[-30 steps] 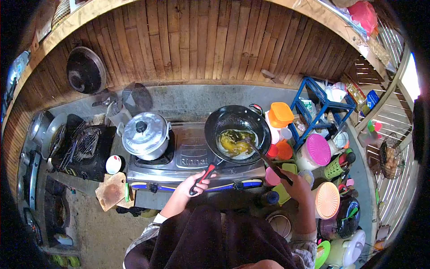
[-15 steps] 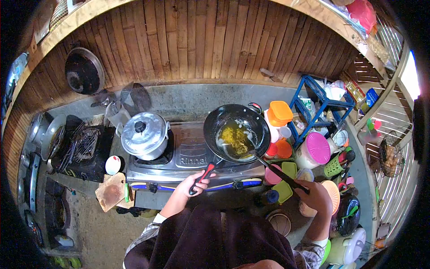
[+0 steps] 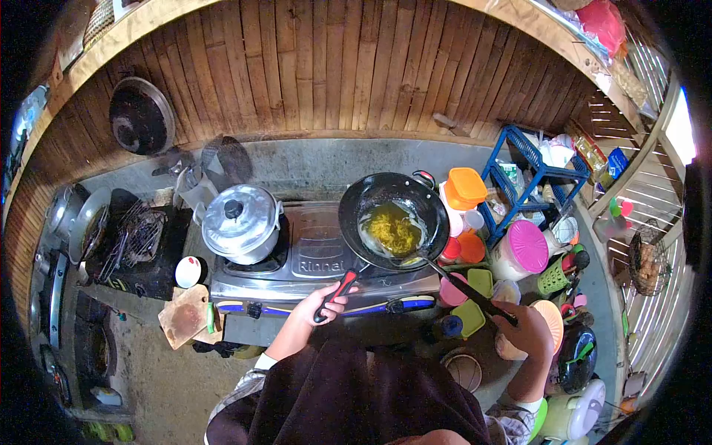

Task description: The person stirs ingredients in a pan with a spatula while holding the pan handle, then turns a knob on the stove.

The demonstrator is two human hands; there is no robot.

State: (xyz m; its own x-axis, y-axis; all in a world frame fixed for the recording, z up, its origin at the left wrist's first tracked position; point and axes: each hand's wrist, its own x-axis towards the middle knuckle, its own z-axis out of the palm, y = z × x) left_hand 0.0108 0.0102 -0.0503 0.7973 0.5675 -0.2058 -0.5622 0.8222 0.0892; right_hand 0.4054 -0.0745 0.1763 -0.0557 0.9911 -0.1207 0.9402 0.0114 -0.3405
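My left hand (image 3: pixel 324 302) is wrapped round the red-and-black handle (image 3: pixel 344 287) of a dark wok (image 3: pixel 357 199). The wok sits on the right side of the gas stove. Yellow, shredded-looking food (image 3: pixel 391 226) lies in oil at its bottom. My right hand (image 3: pixel 525 326) grips a long dark-handled spatula (image 3: pixel 467 291), which slants over the wok's near right rim. Its working end dips in near the food's lower edge and is hard to make out.
On the stove (image 3: pixel 311 226), a lidded aluminium pot (image 3: pixel 241 222) stands left of the wok. Containers, including an orange tub (image 3: pixel 465 188) and a pink-lidded jar (image 3: pixel 526 246), crowd the right side beside a blue rack (image 3: pixel 519 174). A cutting board (image 3: pixel 183 319) lies at left.
The spatula's handle and my right hand have shifted slightly, and the yellow food has spread into a different shape in the oil. My left hand keeps its hold on the wok handle.
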